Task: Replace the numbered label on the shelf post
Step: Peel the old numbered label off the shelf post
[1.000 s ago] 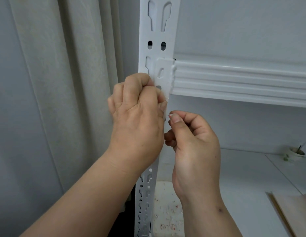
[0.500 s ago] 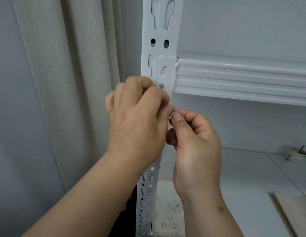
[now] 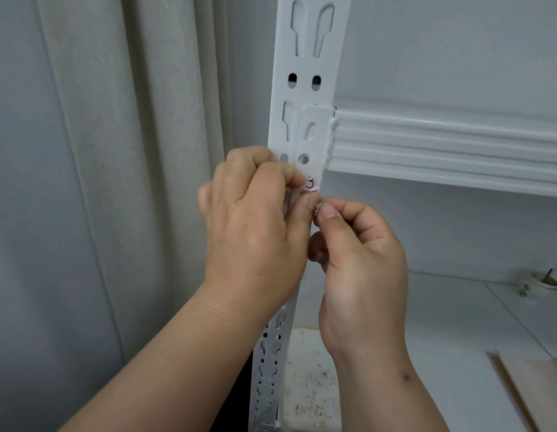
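White shelf post (image 3: 305,88) against grey wall, curtain (image 3: 130,151) left. Label (image 3: 310,184), on the post under the beam bracket, looks thin, light, tear-prone; best peeled from a lifted edge. Left hand (image 3: 255,226) pinches beside it; right hand (image 3: 361,260) pinches a small scrap (image 3: 319,207).

Handwritten "3" on label (image 3: 310,184)

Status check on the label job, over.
Left hand pinching numbered label on shelf post. Right hand pinching small scrap. Nothing blocking.

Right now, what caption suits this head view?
Left hand and right hand work at small pink-edged numbered paper label on white slotted metal shelf post.
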The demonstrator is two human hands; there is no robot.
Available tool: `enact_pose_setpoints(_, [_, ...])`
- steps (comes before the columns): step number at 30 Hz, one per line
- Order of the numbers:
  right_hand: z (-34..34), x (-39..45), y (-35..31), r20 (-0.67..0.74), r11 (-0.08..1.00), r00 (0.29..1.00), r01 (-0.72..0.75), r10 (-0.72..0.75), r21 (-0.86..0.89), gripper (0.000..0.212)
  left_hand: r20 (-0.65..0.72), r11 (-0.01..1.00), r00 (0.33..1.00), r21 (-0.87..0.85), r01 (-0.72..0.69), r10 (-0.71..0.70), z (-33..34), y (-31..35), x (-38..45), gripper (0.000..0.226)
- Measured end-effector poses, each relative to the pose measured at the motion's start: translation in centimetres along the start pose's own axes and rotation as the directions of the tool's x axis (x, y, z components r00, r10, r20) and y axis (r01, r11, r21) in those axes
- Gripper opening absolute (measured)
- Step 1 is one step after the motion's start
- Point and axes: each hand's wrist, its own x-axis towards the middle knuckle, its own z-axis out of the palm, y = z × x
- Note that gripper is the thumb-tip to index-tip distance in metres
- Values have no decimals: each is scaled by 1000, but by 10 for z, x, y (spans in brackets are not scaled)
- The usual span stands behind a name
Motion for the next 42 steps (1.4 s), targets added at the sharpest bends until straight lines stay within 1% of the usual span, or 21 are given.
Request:
enact_pose_setpoints(2, [0,0,0,2,1000,1000,-9,9,12,13,-3,999,999,12,-51,51,0,2,3,15])
enact_pose_setpoints(6, [-2,-1,0,-31,1000,999,-15,15,4,14,4,985,987,64,-163,163,2,4,8,7])
enact_pose_setpoints(9, [-5,-2,-2,-61,1000,998,-14,12,-21,16,-15,973,976,94,-213,215,4,2,9,3])
enact_pose_setpoints(12, [-6,-2,-1,-71,999,997,-12,10,-34,16,-34,960,967,132,-247,253,6,0,7,5])
enact_pose_setpoints(14, [-6,-2,-2,-67,999,998,-11,9,-35,16,-42,964,971,136,-229,236,9,-1,6,6])
enact_pose_setpoints(22, [-9,-1,-1,-72,999,997,-4,1,-48,18,-14,997,998,52,-57,58,15,1,3,10])
enact_pose_setpoints(24, [-10,-1,-1,-71,999,997,-8,5,-52,17,-15,999,999,39,-35,35,15,1,1,13])
enact_pose_setpoints(30, [-13,-1,-1,-75,999,997,-8,4,-50,16,-26,1000,1000,-12,0,-1,13,0,-3,9])
enact_pose_setpoints(34, [-11,-1,-1,-70,999,998,-2,-1,-38,17,-23,997,1000,-80,16,-18,7,-2,-5,12])
enact_pose_setpoints(37, [-9,-1,-3,-48,1000,999,0,-2,-24,15,-18,999,1000,-45,-12,11,5,3,-3,20])
enact_pose_setpoints(38, [-8,-1,-4,-39,1000,999,-1,0,-11,14,-17,1000,1000,-24,-20,20,5,5,-1,19])
enact_pose_setpoints(42, [-6,-2,-4,-43,1000,999,-5,4,-10,17,-32,998,998,31,-49,49,5,5,4,6])
